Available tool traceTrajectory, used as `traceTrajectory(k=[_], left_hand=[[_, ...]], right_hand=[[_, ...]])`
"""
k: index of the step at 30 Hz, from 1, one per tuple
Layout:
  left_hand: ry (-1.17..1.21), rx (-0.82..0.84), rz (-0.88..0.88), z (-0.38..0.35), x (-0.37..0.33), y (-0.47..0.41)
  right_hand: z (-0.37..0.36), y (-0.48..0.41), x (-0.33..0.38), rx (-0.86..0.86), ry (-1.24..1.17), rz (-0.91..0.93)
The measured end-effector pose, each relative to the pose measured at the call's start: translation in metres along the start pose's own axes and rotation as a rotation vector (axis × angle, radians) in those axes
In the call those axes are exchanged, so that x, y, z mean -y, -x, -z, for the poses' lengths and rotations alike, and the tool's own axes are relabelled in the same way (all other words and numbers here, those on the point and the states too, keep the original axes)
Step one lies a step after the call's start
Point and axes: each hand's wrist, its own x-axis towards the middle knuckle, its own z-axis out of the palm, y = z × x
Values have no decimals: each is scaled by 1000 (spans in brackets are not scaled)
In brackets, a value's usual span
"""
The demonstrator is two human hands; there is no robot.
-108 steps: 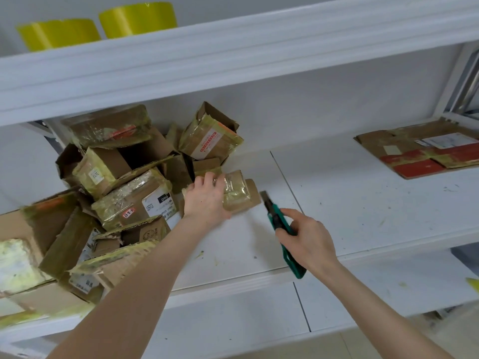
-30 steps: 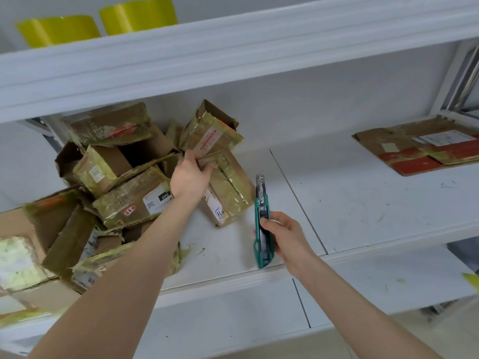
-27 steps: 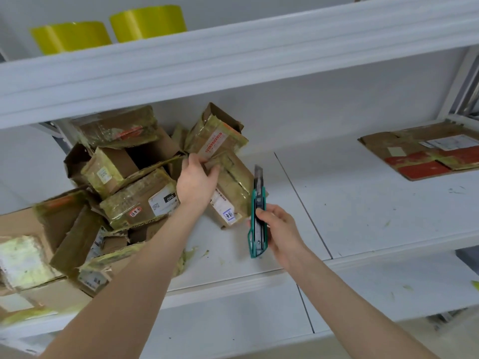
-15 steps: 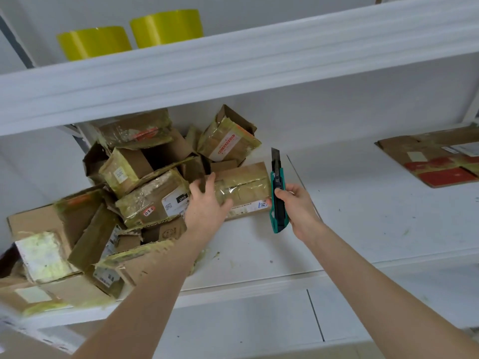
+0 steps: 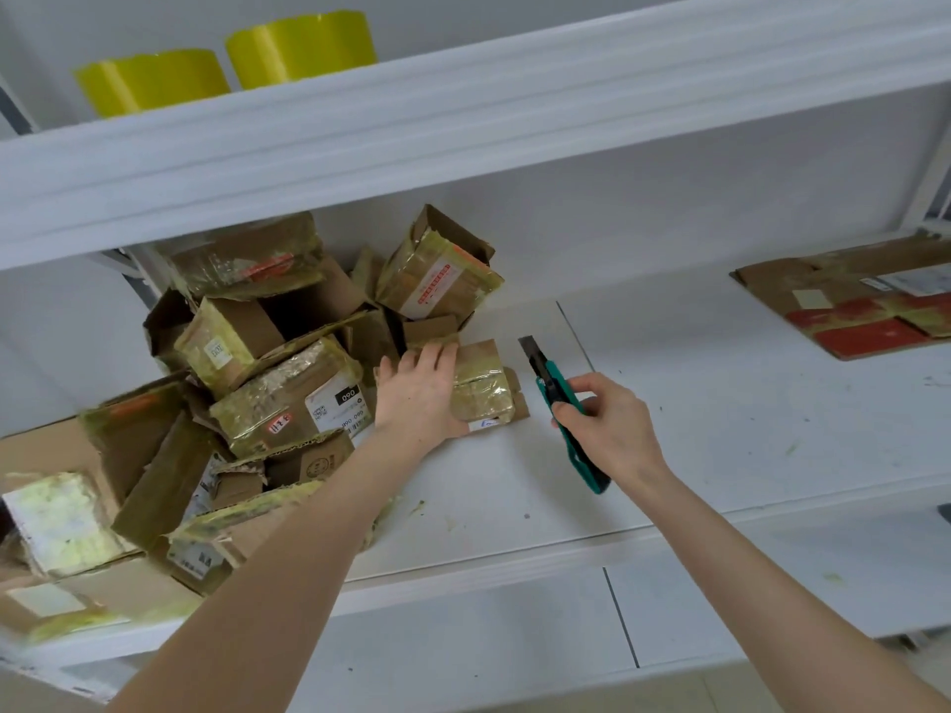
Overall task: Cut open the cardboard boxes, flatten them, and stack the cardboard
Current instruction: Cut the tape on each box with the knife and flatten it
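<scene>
The left hand (image 5: pixel 419 393) presses with straight fingers on the taped box (image 5: pixel 483 391). The right hand (image 5: pixel 612 424) grips the knife (image 5: pixel 558 403) just beside it. A neighbouring label (image 5: pixel 349 396) reads "090".

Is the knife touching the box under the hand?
Apart. The head view shows a strip of white shelf between the knife blade and the box that the left hand presses on.
</scene>
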Motion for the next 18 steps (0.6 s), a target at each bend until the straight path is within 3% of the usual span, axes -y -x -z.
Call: traceTrajectory(k=[3,18], left_hand=[[0,9,-5,0,-4,2],[48,-3,-32,-2,-1,14]], right_hand=[[4,3,-3,48,144,83],[10,5,-4,205,268,103]])
